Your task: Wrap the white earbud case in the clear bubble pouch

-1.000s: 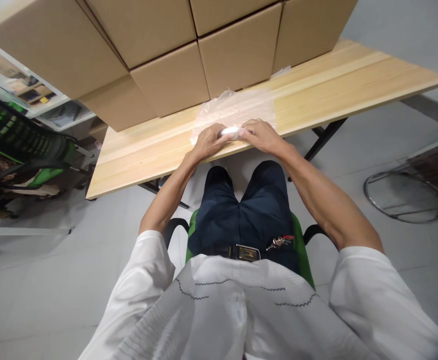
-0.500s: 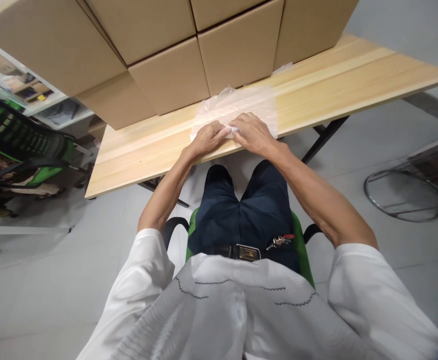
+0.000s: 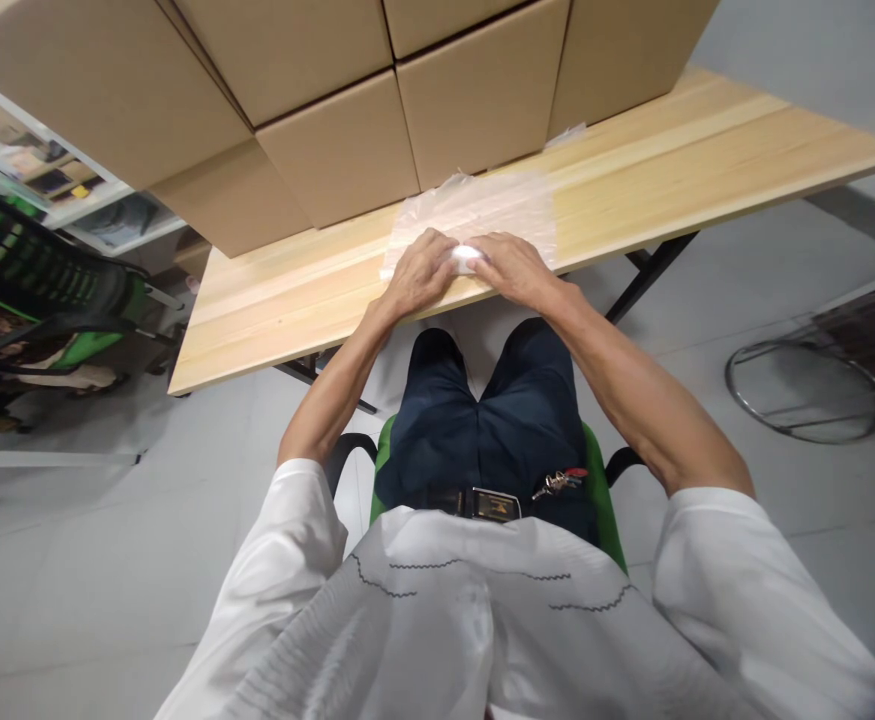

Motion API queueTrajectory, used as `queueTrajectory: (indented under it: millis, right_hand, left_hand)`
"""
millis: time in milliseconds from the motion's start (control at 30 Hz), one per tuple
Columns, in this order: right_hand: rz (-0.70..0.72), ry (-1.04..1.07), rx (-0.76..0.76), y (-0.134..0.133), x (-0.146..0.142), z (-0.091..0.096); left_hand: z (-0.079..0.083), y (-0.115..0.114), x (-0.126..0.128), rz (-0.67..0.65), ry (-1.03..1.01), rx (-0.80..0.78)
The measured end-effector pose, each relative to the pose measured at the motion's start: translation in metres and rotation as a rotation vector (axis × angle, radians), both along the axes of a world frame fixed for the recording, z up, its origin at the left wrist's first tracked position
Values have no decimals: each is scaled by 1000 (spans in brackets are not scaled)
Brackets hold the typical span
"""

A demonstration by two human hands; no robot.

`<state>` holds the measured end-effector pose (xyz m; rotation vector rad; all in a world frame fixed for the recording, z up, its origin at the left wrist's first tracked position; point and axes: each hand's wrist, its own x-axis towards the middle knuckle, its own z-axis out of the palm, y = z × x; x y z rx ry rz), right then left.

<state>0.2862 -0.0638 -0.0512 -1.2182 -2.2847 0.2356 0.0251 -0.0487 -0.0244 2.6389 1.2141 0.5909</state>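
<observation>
A small white object (image 3: pixel 465 259) sits at the near edge of the wooden table (image 3: pixel 707 160), on top of a clear plastic bag (image 3: pixel 482 205) spread flat. My left hand (image 3: pixel 418 275) curls around the object's left end. Gripping its right end is my right hand (image 3: pixel 512 268), fingers bent over it. Both hands meet at the object, and most of it is hidden under the fingers.
Several stacked cardboard boxes (image 3: pixel 347 140) fill the back of the table. A green mesh chair (image 3: pixel 39 290) stands at left, a round metal stool frame (image 3: pixel 804 390) on the floor at right. I sit on a green chair, with keys (image 3: pixel 557 484) at my belt.
Both hands have shifted slightly on the white object: they closed together over it half a second ago, and now part a little so its middle shows again.
</observation>
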Motion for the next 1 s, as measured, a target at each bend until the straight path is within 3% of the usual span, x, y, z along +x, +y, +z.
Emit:
queueTrajectory:
  millis: [200,433,800,1000]
  right_hand:
    - [-12,-11,8,3,2,-5]
    - [6,-36,-5,4,5,-4]
    - [73,-69,-172,26,8,32]
    - [105,-51,-201,25,8,41]
  left_hand:
    - [-5,14,3,38,33,11]
    - [1,4,4,56,56,-51]
    - [-1,5,0,-4,54,-64]
    - [4,0,8,11,71,-54]
